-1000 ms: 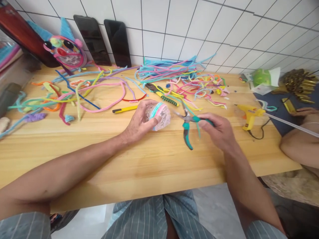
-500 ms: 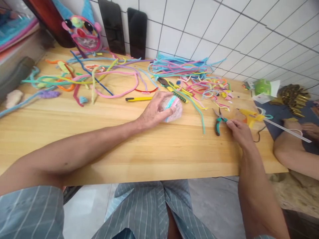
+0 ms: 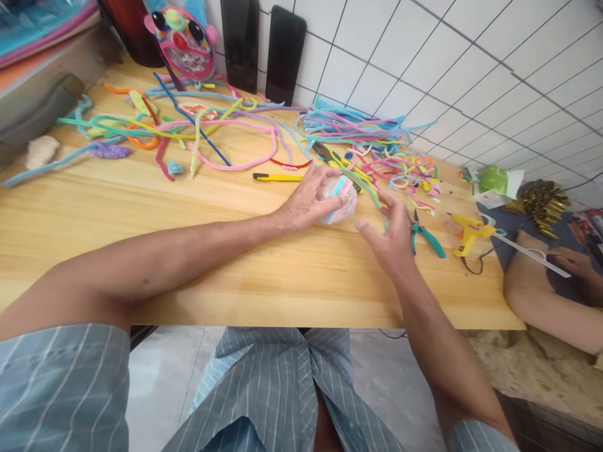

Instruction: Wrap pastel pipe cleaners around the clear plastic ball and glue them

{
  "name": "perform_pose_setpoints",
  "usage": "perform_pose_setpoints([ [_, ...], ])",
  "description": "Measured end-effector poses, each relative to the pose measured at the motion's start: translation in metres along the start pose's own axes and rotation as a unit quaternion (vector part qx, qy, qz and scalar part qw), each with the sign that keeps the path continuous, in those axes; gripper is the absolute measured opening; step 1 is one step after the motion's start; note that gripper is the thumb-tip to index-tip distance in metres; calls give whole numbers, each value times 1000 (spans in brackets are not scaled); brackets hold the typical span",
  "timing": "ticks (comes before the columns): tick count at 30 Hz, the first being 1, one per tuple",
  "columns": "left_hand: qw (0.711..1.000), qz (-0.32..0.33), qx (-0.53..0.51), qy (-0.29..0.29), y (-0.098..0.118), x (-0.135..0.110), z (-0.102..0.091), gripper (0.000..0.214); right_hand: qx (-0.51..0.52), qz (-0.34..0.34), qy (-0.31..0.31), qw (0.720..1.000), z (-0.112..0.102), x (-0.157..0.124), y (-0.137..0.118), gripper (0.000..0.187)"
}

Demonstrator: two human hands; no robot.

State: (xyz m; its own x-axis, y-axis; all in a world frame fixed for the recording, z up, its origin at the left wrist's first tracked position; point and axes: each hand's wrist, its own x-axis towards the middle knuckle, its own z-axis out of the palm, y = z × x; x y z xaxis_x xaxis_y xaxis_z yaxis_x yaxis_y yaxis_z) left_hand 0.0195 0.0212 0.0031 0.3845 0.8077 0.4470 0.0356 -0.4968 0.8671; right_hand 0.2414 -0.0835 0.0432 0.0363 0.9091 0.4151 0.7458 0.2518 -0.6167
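Observation:
My left hand [image 3: 306,202] is wrapped round a clear, rounded plastic piece [image 3: 347,206] with pink and turquoise pipe cleaner strips across it; its exact kind is not plain. To the right of it, my right hand [image 3: 389,229] hovers over the table with thumb and fingers apart, holding nothing. Pliers [image 3: 426,240] with teal handles lie just beyond that hand, their jaws partly behind its fingers. A yellow utility knife [image 3: 277,177] rests left of the plastic piece. Behind it are yellow-handled pliers [image 3: 325,150], partly covered by pipe cleaners.
Bundled pipe cleaners [image 3: 353,125] lie by the tiled wall, with loose ones [image 3: 240,125] to the left. A decorated face figure [image 3: 183,47] and two black phones [image 3: 286,53] stand at the back. A yellow glue gun [image 3: 466,233] lies right, near another person's arm [image 3: 546,295].
My right hand has let go of the teal-handled pliers and moved left toward the plastic piece. The pliers now lie turned with their handles spread. My left hand keeps its hold.

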Motion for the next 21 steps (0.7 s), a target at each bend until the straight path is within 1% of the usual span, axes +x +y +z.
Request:
perform_pose_setpoints([
  [3,1000,-1,-1,7,1,-1,1,56,89,46,-43,994,27,16,-3,79],
  [6,1000,3,5,18,1,-2,2,58,131,62,-58,988,41,21,2,85],
  [11,1000,2,13,21,0,-4,2,58,182,52,-75,979,51,19,1,72],
  [14,1000,3,17,21,0,-5,2,57,206,55,-71,974,55,20,2,74],
  [17,1000,5,21,19,1,-6,2,57,211,59,-80,973,57,22,4,77],
  [21,1000,9,25,16,4,-8,1,57,226,63,-74,969,59,20,2,75],
])
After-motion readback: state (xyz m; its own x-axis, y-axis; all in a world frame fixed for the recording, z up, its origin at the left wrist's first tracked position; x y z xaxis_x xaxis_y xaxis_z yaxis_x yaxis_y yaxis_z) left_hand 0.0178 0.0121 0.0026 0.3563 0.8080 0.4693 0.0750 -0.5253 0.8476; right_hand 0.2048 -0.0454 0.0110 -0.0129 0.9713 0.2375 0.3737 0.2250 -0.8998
